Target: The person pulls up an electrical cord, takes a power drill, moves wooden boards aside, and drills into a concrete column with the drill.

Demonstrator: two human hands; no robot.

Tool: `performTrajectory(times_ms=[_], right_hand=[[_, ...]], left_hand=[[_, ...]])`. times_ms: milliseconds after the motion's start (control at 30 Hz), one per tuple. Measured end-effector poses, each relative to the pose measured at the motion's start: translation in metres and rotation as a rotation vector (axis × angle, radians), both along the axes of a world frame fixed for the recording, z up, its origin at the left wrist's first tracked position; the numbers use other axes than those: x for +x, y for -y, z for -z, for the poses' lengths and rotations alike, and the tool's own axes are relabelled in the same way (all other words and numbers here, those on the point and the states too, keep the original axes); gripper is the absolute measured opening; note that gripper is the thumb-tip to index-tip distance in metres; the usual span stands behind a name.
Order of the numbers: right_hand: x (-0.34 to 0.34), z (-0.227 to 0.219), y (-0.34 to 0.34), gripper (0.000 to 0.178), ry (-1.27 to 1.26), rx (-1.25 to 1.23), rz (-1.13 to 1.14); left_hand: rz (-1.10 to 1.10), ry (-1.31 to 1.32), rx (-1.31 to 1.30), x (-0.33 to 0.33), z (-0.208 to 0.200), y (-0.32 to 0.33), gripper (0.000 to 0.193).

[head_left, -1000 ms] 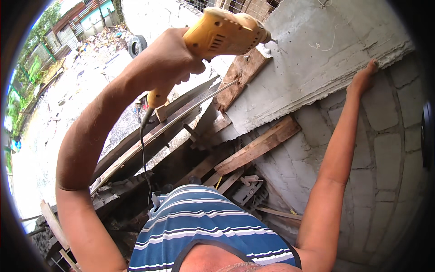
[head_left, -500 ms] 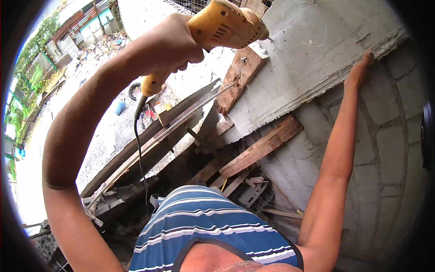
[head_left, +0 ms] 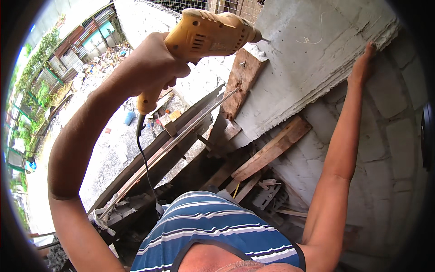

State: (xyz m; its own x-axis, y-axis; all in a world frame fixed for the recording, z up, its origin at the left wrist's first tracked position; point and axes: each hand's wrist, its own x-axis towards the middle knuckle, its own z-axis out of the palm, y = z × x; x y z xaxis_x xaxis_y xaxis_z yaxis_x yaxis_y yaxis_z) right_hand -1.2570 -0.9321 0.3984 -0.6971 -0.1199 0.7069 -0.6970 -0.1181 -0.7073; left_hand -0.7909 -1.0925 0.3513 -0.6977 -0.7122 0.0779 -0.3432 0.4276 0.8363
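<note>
My left hand [head_left: 161,61] is wrapped round the grip of a yellow power drill [head_left: 210,36], held up at the top with its black cord [head_left: 145,156] hanging down. The drill's bit points right at a grey-white board [head_left: 294,68]; whether its tip touches the surface I cannot tell. Out at the far right, my right hand [head_left: 361,65] grips the board's ragged lower edge, most of its fingers hidden. Below the drill, a short weathered wood block [head_left: 244,81] with a screw or nail in it sits against the board's left end.
A block wall [head_left: 389,145] stands at the right. Another wood plank [head_left: 272,149] slants beneath the board, above scrap pieces [head_left: 267,195]. A long metal rod [head_left: 167,147] runs diagonally beside dark beams. Bright ground with rubble and a blue container [head_left: 129,118] lies at the left.
The drill's rear and my left hand have moved left and slightly down, and more of the bit shows. My right hand stays on the board's edge. The view has shifted slightly.
</note>
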Motion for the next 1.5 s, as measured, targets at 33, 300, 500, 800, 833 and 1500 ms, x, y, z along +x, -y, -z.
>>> performTrajectory(times_ms=[33,300,500,800,833,1500], right_hand=[[-0.001,0.001,0.003,0.077,-0.058,-0.049,-0.058],[0.01,0.002,0.008,0.063,-0.08,-0.118,-0.049],[0.012,0.001,0.008,0.065,-0.07,-0.16,-0.095],[0.023,-0.002,0.005,0.065,-0.044,-0.132,-0.068],[0.024,-0.002,0.004,0.068,-0.021,-0.108,-0.094],[-0.003,0.002,0.002,0.081,-0.074,-0.082,-0.129]], left_hand=[[-0.001,0.005,-0.004,0.0,0.0,0.0,0.031],[0.006,-0.029,0.038,0.002,0.007,0.006,0.027],[-0.006,0.0,0.064,0.004,0.006,0.005,0.034],[-0.021,-0.002,0.093,0.003,0.005,0.004,0.027],[-0.017,-0.017,0.101,0.003,0.007,0.004,0.027],[-0.039,0.021,0.055,0.001,0.003,-0.001,0.033]])
